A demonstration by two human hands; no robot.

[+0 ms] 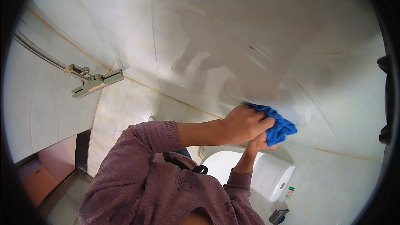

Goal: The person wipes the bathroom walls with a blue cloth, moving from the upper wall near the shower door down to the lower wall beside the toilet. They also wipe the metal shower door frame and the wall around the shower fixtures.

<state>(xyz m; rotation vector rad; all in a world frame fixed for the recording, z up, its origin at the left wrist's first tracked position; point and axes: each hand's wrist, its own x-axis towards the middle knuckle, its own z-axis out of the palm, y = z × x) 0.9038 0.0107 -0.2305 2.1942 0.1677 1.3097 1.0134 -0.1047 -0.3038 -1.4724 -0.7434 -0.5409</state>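
Presently: both hands meeting at a blue cloth (284,128) by a pale tiled wall (233,21)

Left hand (243,125) is lying uppermost, its fingers curling closed over the bunched near side of the cloth and gripping it. Right hand (259,141) is sitting lower, touching the cloth from beneath; cloth and left hand are hiding much of it, so how far it is closing cannot be told. Cloth is bulging out to the right of the left hand's knuckles, crumpled. Whether it is touching the wall cannot be told from this angle.

Surroundings: a white toilet (271,174) is standing below the hands, the right forearm partly covering it. Well apart to the left, a grey mop head (98,84) is showing on a metal pole (46,55). A purple knitted sweater (137,171) is covering the person's arms, leaving both wrists bare. The glossy wall is carrying dark reflections.
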